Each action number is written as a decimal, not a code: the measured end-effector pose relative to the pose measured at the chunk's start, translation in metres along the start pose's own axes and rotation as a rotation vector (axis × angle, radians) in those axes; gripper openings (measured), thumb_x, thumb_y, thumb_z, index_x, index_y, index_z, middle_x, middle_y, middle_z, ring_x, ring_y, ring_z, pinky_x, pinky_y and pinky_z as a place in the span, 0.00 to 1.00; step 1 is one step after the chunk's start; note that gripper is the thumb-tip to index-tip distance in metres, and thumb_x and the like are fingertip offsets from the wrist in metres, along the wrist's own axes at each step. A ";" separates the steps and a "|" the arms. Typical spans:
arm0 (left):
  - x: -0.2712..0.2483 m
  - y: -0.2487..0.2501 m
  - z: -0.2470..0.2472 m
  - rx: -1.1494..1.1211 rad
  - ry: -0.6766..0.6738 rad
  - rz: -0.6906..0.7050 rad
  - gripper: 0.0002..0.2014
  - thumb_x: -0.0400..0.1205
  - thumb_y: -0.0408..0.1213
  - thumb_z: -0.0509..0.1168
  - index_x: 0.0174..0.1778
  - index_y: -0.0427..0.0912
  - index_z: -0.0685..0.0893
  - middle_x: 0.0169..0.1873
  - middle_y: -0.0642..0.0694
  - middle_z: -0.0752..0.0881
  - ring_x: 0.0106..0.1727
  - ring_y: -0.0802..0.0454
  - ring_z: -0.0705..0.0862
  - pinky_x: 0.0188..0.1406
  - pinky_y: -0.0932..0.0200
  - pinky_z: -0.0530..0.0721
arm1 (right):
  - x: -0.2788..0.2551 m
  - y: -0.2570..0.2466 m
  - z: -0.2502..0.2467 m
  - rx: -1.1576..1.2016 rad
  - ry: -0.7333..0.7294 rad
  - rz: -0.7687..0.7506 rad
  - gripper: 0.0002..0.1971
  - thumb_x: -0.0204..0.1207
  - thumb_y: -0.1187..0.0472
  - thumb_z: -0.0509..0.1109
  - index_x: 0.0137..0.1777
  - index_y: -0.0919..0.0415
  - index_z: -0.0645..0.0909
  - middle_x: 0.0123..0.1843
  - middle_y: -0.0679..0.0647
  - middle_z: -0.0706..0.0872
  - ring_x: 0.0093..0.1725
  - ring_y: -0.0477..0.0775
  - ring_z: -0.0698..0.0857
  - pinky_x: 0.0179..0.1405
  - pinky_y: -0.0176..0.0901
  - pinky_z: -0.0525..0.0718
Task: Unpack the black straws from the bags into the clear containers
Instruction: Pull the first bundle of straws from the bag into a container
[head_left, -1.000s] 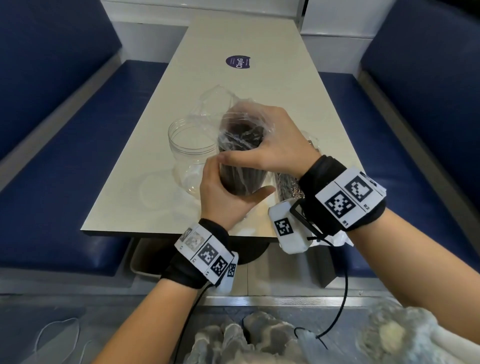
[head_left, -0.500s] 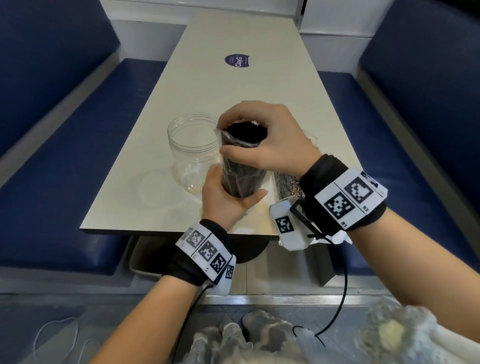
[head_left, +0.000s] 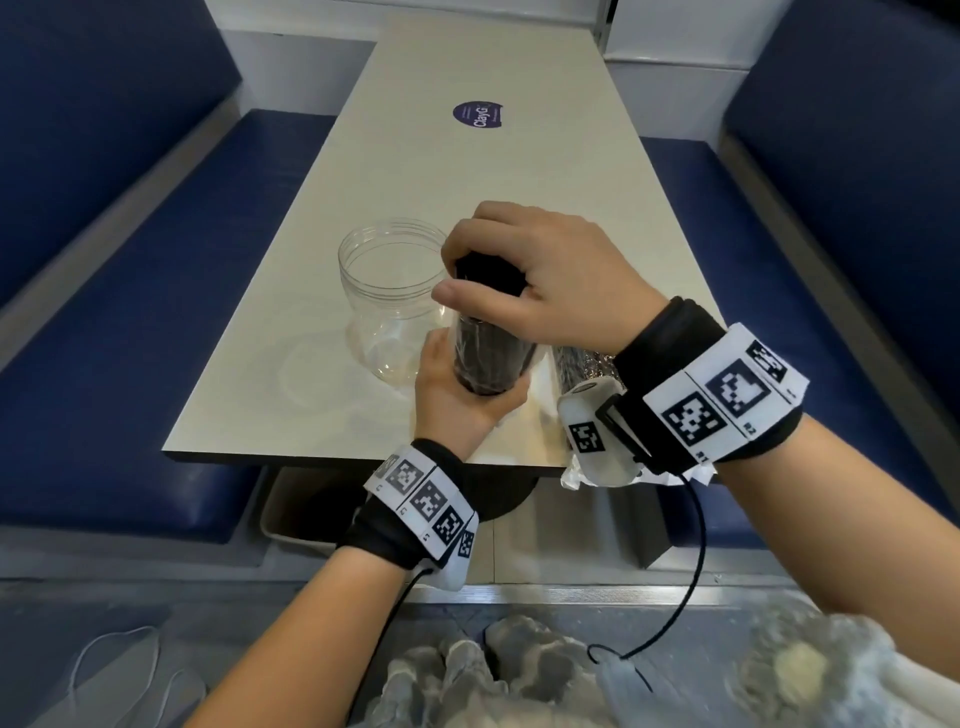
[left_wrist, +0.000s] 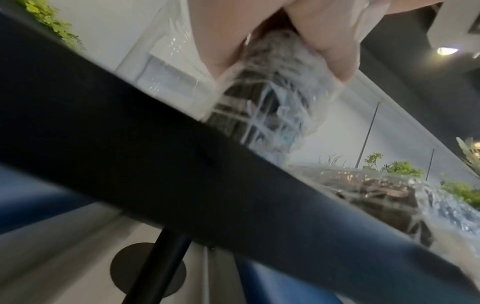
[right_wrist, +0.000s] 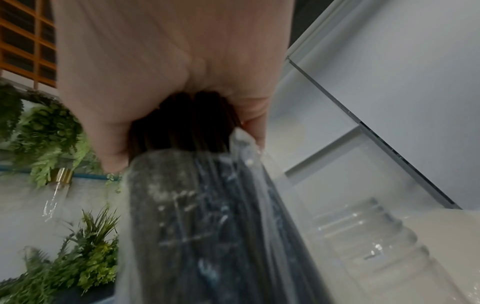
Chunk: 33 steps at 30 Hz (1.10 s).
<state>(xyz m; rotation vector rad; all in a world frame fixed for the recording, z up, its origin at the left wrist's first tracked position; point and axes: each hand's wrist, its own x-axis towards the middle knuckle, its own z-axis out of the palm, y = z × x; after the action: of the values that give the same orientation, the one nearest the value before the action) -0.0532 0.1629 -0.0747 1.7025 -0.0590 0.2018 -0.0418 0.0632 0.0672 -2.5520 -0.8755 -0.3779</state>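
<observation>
Straws (head_left: 488, 280): right hand (head_left: 561, 275) grips hidden tops; left hand (head_left: 457, 400) grips bag (head_left: 491, 364) bottom.

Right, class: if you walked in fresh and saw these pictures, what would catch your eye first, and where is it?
First, the two hands at the near end of the table: the left hand grips the bottom of an upright bag of black straws, while the right hand grips the straws' tops. Just left of them stands an empty clear jar, and a second bag of straws lies under the right wrist.

Head view downward, wrist views close, upward, sharing straws (head_left: 488, 358)
</observation>
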 end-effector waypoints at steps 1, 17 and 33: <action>0.000 0.002 -0.001 0.052 0.007 0.047 0.29 0.58 0.43 0.80 0.45 0.60 0.69 0.53 0.38 0.78 0.53 0.48 0.81 0.55 0.60 0.82 | 0.000 0.000 0.002 -0.009 0.020 -0.008 0.19 0.73 0.41 0.54 0.49 0.53 0.80 0.42 0.46 0.81 0.42 0.51 0.80 0.39 0.54 0.82; 0.005 0.010 -0.004 0.075 -0.010 0.097 0.36 0.63 0.35 0.80 0.65 0.46 0.71 0.45 0.60 0.81 0.45 0.76 0.80 0.43 0.80 0.77 | 0.007 -0.010 0.020 -0.005 0.323 0.084 0.10 0.70 0.57 0.58 0.38 0.60 0.79 0.31 0.51 0.77 0.31 0.56 0.74 0.24 0.48 0.75; 0.006 0.002 0.015 0.126 0.089 0.025 0.25 0.61 0.34 0.79 0.44 0.51 0.71 0.47 0.43 0.82 0.47 0.50 0.81 0.41 0.67 0.79 | 0.007 -0.005 0.002 -0.135 0.031 0.122 0.14 0.80 0.50 0.55 0.49 0.59 0.77 0.45 0.51 0.81 0.46 0.55 0.77 0.38 0.47 0.74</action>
<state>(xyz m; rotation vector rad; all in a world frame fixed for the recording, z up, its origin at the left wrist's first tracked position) -0.0460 0.1487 -0.0736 1.8165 -0.0012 0.3052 -0.0392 0.0711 0.0694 -2.6993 -0.7003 -0.4522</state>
